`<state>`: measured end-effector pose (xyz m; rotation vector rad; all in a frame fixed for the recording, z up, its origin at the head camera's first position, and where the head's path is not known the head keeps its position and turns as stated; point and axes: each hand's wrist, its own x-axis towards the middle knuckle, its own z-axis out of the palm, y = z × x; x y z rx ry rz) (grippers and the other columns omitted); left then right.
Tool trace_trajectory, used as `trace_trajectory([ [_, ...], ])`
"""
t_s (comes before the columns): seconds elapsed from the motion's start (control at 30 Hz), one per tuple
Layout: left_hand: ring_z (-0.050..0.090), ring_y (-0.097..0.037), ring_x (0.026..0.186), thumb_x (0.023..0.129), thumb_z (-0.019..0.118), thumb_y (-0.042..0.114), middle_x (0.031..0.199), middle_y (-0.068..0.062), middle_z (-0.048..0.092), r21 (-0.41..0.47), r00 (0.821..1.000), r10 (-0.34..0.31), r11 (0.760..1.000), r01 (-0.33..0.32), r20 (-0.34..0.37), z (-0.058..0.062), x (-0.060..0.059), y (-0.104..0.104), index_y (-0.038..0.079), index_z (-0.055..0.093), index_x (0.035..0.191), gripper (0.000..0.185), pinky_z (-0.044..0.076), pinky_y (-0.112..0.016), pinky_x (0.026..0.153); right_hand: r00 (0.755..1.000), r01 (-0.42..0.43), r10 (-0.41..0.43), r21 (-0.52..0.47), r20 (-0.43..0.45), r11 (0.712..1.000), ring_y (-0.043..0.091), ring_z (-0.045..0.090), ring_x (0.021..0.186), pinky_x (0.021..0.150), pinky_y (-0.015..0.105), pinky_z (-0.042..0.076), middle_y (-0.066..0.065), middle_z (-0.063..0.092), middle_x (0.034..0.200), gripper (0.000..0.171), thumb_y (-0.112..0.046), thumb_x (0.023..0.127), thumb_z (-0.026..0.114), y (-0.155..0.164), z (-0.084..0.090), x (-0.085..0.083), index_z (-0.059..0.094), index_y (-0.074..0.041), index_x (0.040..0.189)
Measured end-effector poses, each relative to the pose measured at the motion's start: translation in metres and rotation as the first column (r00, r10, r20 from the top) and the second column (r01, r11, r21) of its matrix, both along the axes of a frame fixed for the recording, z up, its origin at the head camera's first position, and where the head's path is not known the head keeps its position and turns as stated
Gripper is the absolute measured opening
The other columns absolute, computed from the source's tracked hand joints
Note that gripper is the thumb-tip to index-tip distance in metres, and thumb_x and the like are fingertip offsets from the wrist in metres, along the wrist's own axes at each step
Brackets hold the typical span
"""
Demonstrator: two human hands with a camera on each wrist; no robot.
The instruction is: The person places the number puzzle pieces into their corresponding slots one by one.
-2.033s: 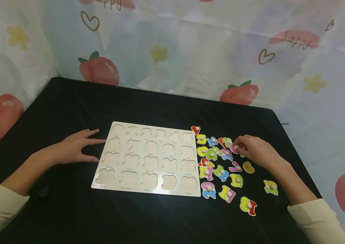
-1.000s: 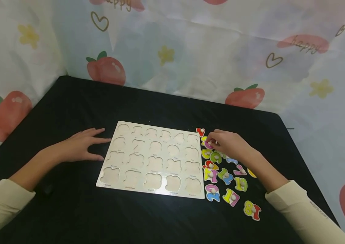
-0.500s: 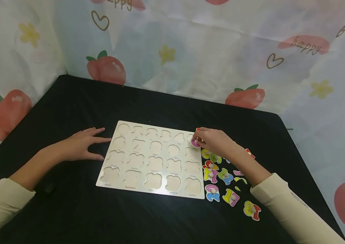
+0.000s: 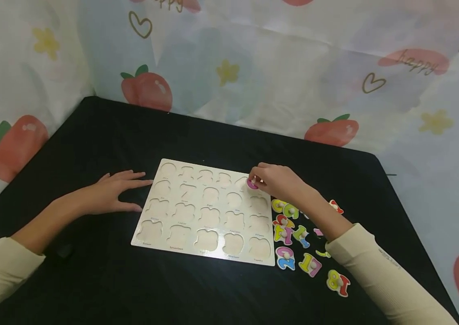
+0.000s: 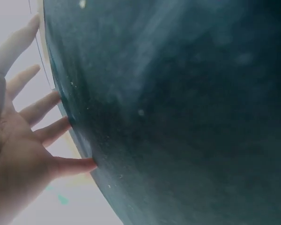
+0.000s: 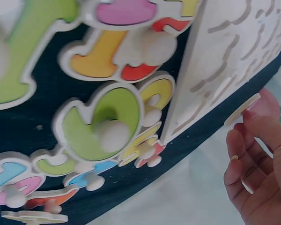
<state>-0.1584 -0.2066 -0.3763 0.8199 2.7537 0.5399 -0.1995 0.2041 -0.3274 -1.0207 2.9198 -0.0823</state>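
Observation:
My right hand (image 4: 280,183) pinches a round purple puzzle piece (image 4: 252,184) over the upper right corner of the pale wooden number board (image 4: 221,221). From the right wrist view this piece (image 6: 241,110) appears edge-on at the thumb and fingertips; its number is hidden. The board has rows of number-shaped recesses with small printed words, and no pieces sit in those that show. Fingers spread, my left hand (image 4: 111,192) rests beside the board's left edge. The left wrist view also has the left hand (image 5: 25,150) with fingers apart and nothing in them.
Several knobbed number pieces lie right of the board, among them a green 6 (image 4: 291,211), a blue-and-pink 20 (image 4: 285,259) and a red-and-yellow 18 (image 4: 338,283). My right forearm covers some. A black cloth (image 4: 164,289) covers the table; a printed curtain (image 4: 253,81) hangs behind.
From among the pieces on the right, my right hand has moved left with the purple piece onto the board's upper right corner. The left hand has stayed by the left edge.

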Motion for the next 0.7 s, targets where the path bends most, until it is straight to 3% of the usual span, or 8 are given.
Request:
trace_trajectory([
  [0.27,0.017,-0.042,0.137,0.071,0.071,0.062,0.147,-0.016,0.034,0.074,0.994,0.022,0.997,-0.030,0.105,0.000,0.008,0.000,0.017,0.045,0.141,0.087,0.007,-0.075,0.095,1.000,0.003,-0.002,-0.001,0.030,1.000,0.015,0.060,0.073,0.066,0.025,0.052,0.001,0.063,0.090,0.013,-0.012,0.088,0.067,-0.018,0.001,-0.005,0.069,-0.013,0.101],
  [0.7,0.014,-0.042,0.138,0.066,0.072,0.064,0.149,-0.015,0.032,0.053,0.997,0.002,0.999,-0.007,0.079,-0.005,0.013,0.000,0.017,0.047,0.140,0.091,0.003,-0.075,0.095,0.997,-0.059,0.059,-0.009,0.047,0.998,0.015,0.056,0.073,0.065,0.024,0.049,0.002,0.062,0.093,0.013,-0.012,0.091,0.063,-0.050,0.003,-0.023,0.069,-0.013,0.102],
])
